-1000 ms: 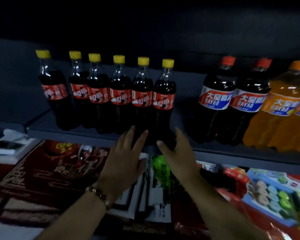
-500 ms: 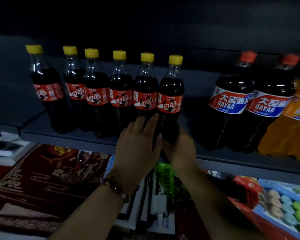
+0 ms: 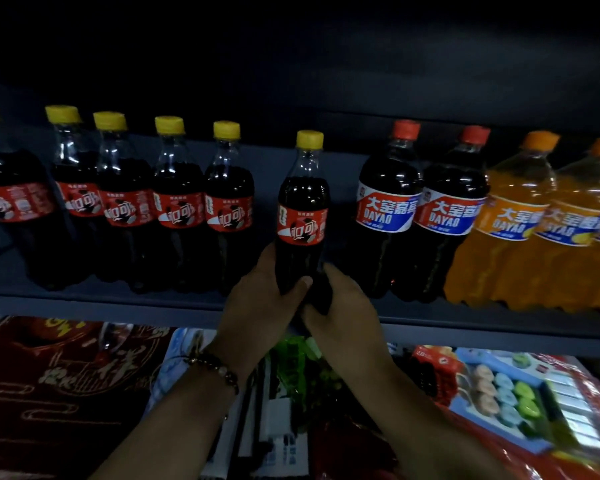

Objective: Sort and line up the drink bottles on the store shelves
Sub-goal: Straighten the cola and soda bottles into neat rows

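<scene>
cola bottle (image 3: 302, 216): upright, long axis vertical, right of yellow-cap row (image 3: 174, 202)
left hand (image 3: 260, 303): grasping base
right hand (image 3: 343, 306): grasping base, equally near

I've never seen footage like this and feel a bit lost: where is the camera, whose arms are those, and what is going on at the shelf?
The camera sits on a person's head, looking forward and down, so the two arms reaching in from below are that person's own. There is no machine here, only bare hands.

Ahead is a dark store shelf with drink bottles. On the left stand five cola bottles with yellow caps. On the right stand two larger dark Dayao bottles, then orange soda bottles.

Between those groups, one yellow-capped cola bottle is gripped low down by both hands: the left hand, which wears a bead bracelet, and the right hand.

Below the shelf lie packaged goods, too dim to name.
</scene>
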Motion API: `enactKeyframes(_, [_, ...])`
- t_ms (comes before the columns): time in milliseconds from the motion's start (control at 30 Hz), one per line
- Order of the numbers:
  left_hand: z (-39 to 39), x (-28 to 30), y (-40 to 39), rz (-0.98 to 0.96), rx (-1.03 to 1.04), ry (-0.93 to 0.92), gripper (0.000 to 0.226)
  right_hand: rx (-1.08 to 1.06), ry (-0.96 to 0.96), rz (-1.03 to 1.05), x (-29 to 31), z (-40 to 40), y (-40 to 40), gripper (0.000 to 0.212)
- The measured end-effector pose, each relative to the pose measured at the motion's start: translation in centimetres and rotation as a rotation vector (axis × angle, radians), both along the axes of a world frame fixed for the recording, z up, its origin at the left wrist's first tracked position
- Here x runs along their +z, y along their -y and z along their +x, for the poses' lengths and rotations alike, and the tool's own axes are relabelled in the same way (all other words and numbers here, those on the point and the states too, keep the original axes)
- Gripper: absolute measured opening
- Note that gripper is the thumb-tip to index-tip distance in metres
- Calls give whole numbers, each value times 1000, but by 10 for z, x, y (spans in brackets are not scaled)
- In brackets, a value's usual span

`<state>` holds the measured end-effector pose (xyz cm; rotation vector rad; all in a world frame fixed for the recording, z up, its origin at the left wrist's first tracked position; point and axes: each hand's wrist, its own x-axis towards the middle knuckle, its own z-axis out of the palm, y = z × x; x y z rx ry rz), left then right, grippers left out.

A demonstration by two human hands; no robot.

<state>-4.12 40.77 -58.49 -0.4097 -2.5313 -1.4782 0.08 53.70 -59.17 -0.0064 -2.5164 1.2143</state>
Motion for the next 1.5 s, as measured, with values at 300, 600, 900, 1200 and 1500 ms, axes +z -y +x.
enactKeyframes(300, [-6, -8, -10, 43, -51, 17, 61, -281, -129, -187, 17, 18, -69, 48])
enactKeyframes(600, [-10, -16, -26, 40, -35, -22, 54, -278, 26, -99, 3, 5, -78, 67])
enactKeyframes(900, [-23, -24, -38, 28, 44, -67, 54, -258, 14, -26, -2, 2, -84, 62])
enactKeyframes(1200, [-22, -25, -52, 60, 49, -90, 53, -245, 2, -13, -4, 1, -86, 66])
enactKeyframes(1500, [-15, -20, -51, -37, 103, -131, 47, -228, 39, 22, -2, 4, -86, 68])
